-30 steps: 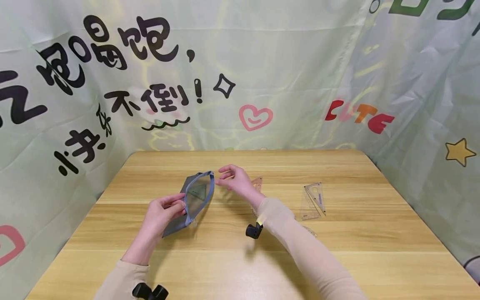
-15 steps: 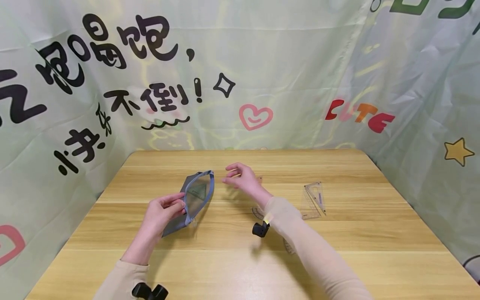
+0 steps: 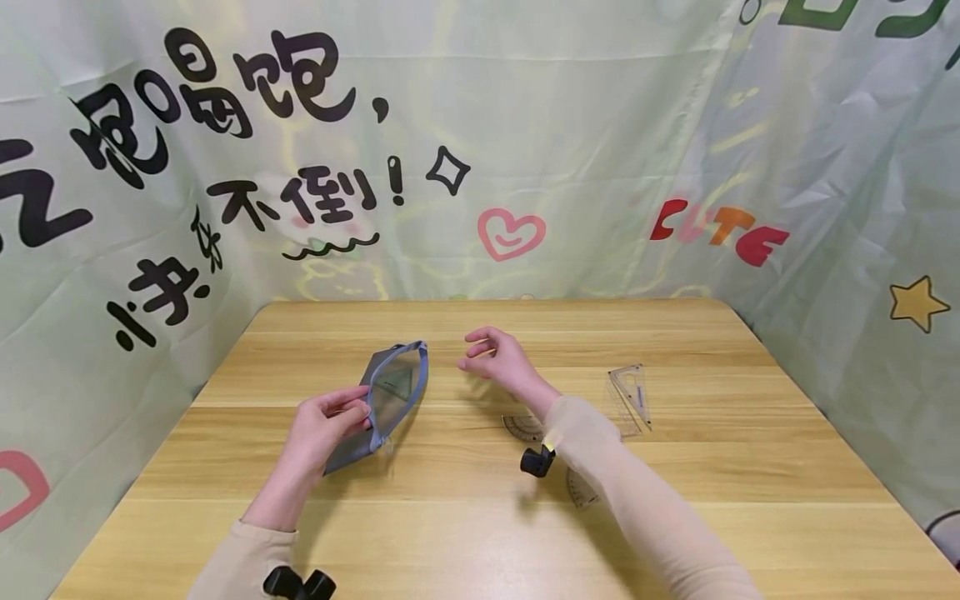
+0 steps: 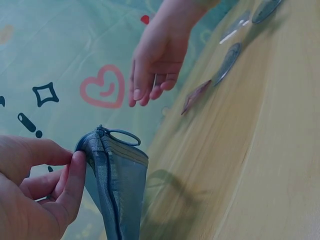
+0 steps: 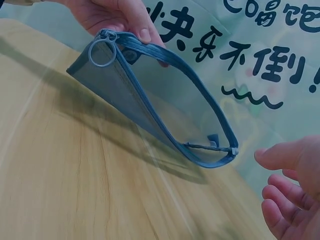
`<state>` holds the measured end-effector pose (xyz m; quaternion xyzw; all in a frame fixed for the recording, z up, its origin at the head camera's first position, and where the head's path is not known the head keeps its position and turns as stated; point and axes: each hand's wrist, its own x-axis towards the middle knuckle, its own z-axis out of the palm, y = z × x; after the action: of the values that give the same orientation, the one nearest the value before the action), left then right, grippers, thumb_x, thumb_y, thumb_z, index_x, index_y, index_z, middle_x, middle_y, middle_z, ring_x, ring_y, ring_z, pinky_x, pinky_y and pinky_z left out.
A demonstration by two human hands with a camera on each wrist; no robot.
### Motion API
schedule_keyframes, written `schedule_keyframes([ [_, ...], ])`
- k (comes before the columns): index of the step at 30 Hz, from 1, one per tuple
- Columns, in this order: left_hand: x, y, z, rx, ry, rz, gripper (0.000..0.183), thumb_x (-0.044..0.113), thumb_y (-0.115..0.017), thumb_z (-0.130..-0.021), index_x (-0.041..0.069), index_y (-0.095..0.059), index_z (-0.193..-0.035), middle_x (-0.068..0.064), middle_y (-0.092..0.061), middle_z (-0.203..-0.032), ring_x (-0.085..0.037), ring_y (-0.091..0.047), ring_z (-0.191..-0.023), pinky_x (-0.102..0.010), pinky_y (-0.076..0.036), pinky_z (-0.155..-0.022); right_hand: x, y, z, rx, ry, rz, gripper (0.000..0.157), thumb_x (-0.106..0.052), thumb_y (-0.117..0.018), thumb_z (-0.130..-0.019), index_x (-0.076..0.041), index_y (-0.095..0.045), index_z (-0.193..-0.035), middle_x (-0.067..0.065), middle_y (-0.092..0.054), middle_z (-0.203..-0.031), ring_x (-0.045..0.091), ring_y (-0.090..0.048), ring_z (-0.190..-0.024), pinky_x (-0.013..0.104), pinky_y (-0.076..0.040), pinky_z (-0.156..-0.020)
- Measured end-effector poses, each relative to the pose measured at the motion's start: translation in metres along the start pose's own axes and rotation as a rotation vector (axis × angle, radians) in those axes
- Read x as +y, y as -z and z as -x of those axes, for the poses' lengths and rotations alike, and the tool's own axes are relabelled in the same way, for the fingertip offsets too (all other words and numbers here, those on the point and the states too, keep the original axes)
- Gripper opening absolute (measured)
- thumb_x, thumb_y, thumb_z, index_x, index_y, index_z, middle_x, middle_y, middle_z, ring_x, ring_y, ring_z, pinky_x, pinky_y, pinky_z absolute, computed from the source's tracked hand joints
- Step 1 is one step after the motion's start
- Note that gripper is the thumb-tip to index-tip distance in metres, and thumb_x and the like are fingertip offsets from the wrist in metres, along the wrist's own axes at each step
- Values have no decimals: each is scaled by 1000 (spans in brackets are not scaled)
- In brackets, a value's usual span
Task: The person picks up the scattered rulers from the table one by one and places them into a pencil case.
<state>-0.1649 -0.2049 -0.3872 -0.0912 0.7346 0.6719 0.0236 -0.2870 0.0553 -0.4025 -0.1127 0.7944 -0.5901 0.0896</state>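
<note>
My left hand [image 3: 330, 427] pinches the edge of a blue-grey zip pouch [image 3: 352, 452] between thumb and fingers, left of the table's middle. The pouch is tilted with its zip mouth spread wide, and a greenish set square [image 3: 397, 383] shows through its see-through side. A ring zipper pull [image 5: 102, 53] hangs from the end of the zip near that hand in the right wrist view. Right of the mouth, my right hand [image 3: 504, 360] hovers over the table with loosely bent fingers and nothing in them. A reddish triangle [image 4: 195, 97] lies beyond it in the left wrist view.
On the wooden table [image 3: 450, 533] a clear protractor [image 3: 522, 427] and another protractor [image 3: 581, 487] lie by the right forearm, partly covered by the sleeve. Clear set squares [image 3: 633, 392] lie farther right. A printed cloth [image 3: 585, 150] hangs behind the table and at its sides.
My right hand has drawn away to the right from the pouch's mouth, uncovering the protractors under its forearm and covering the reddish triangle. The left hand and pouch have stayed in place.
</note>
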Motion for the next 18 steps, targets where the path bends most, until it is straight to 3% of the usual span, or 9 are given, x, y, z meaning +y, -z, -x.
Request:
schedule_keyframes([
  [7, 1, 0, 1, 0, 6, -8, 45, 0, -61, -94, -11, -51, -137, 11, -64, -83, 1, -65, -75, -13, -60, -74, 5, 8, 4, -9, 13, 50, 47, -12, -76, -86, -6, -58, -128, 15, -64, -113, 16, -62, -88, 28, -59, -79],
  [14, 2, -1, 1, 5, 11, -14, 45, 0, -61, -94, -11, -51, -137, 12, -64, -82, 1, -65, -75, -13, -59, -73, -11, 21, 23, -67, 1, 92, 47, -10, -73, -89, -1, -55, -131, 25, -61, -120, 17, -60, -89, 34, -58, -78],
  [18, 1, -2, 1, 7, 11, -7, 46, 0, -62, -94, -11, -51, -137, 12, -64, -82, 1, -65, -75, -13, -59, -73, 1, 28, 22, -82, 10, 106, 49, -11, -72, -89, -1, -53, -133, 27, -59, -123, 25, -61, -96, 39, -58, -81],
])
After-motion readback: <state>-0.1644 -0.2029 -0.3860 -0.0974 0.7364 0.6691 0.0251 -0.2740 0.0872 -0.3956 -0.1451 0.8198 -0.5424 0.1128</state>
